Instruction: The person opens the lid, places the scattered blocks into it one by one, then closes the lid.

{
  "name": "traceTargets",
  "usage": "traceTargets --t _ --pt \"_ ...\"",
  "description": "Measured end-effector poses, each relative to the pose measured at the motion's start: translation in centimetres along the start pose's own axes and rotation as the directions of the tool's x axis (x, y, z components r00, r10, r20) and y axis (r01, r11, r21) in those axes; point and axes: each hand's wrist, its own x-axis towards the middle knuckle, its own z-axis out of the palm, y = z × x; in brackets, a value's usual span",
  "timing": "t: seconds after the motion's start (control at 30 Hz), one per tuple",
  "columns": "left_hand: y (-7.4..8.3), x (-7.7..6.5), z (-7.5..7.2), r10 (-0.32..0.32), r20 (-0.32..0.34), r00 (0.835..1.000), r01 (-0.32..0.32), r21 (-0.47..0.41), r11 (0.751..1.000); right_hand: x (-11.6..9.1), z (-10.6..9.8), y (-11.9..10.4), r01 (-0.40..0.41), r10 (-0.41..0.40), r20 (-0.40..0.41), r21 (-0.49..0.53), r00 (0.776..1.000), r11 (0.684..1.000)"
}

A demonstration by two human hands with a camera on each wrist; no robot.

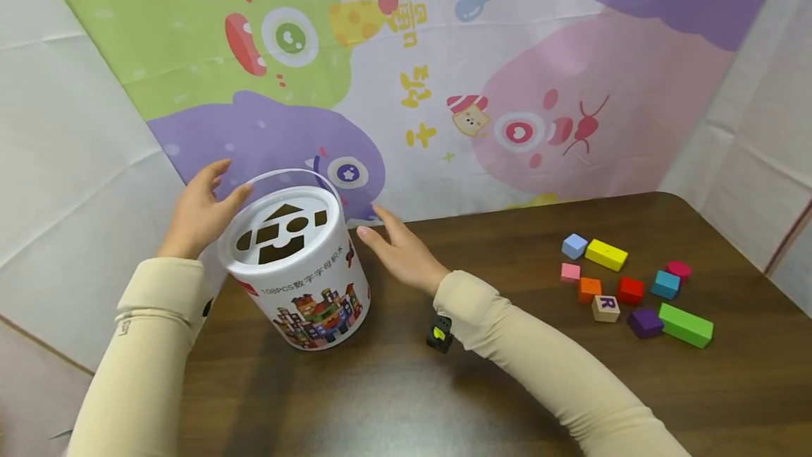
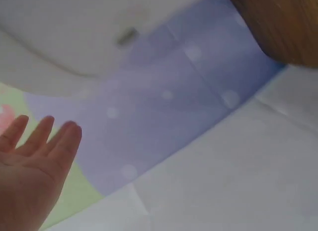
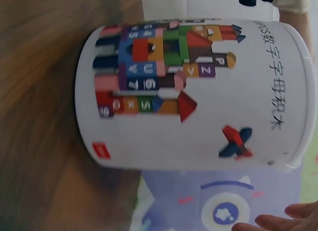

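A white bucket [image 1: 317, 281] with a picture of toy blocks on its wall stands on the wooden table. Its white lid [image 1: 251, 220] has cut-out shapes, and a thin handle [image 1: 287, 171] arches over the back. My left hand [image 1: 201, 210] is at the lid's left rim, thumb toward the rim and fingers loosely bent. In the left wrist view the fingers of my left hand [image 2: 42, 161] are spread below the blurred bucket [image 2: 54, 37]. On the bucket's other side my right hand [image 1: 406, 256] extends its fingers, a small gap from the wall. Neither hand grips anything.
Several coloured blocks lie in a loose group at the right, among them a yellow block [image 1: 606, 255], a green block [image 1: 686, 325] and a letter block [image 1: 605, 309]. A cartoon-print cloth [image 1: 438, 182] hangs behind the table [image 1: 507, 393]. A white cloth wall [image 1: 82, 161] flanks the left side.
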Motion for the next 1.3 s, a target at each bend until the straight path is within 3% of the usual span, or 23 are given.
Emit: traceTargets --t 0.1,0.23,0.33,0.43,0.63,0.73,0.87,1.1,1.3 --pt "-0.6 1.1 0.0 -0.038 0.099 0.994 0.034 0.034 0.999 0.6 1.0 -0.3 -0.046 0.044 0.031 0.06 0.999 0.997" --pt "-1.4 2.2 0.4 -0.077 0.234 0.969 0.072 0.029 0.997 1.1 2.2 -0.4 -0.104 0.098 0.063 0.103 0.993 0.989" --pt "-1.7 2.8 0.7 -0.087 0.284 0.955 0.083 0.025 0.996 1.4 2.9 -0.3 -0.135 0.126 0.076 0.125 0.989 0.983" --pt "-1.8 3.1 1.0 -0.078 0.292 0.953 0.073 0.027 0.997 1.8 3.4 -0.2 -0.15 0.138 0.091 0.144 0.986 0.978" --pt "-1.8 3.0 1.1 -0.054 0.259 0.964 0.048 0.03 0.998 2.1 4.0 -0.8 -0.164 0.141 0.12 0.218 0.983 0.962" --pt "-1.7 2.8 1.1 -0.048 0.208 0.977 0.042 0.034 0.999 2.2 4.3 -1.1 -0.156 0.129 0.12 0.248 0.984 0.956" --pt "-1.6 2.8 1.2 -0.05 0.137 0.989 0.055 -0.034 0.998 2.3 4.6 -1.2 -0.128 0.102 0.11 0.272 0.989 0.954" --pt "-1.3 2.9 1.1 -0.06 0.04 0.997 0.064 -0.113 0.992 2.4 4.8 -1.0 -0.118 0.092 0.104 0.282 0.99 0.952" --pt "-0.8 2.5 1.1 -0.019 -0.023 1.0 0.016 -0.125 0.992 2.2 4.7 -1.2 -0.128 0.105 0.097 0.285 0.99 0.95"
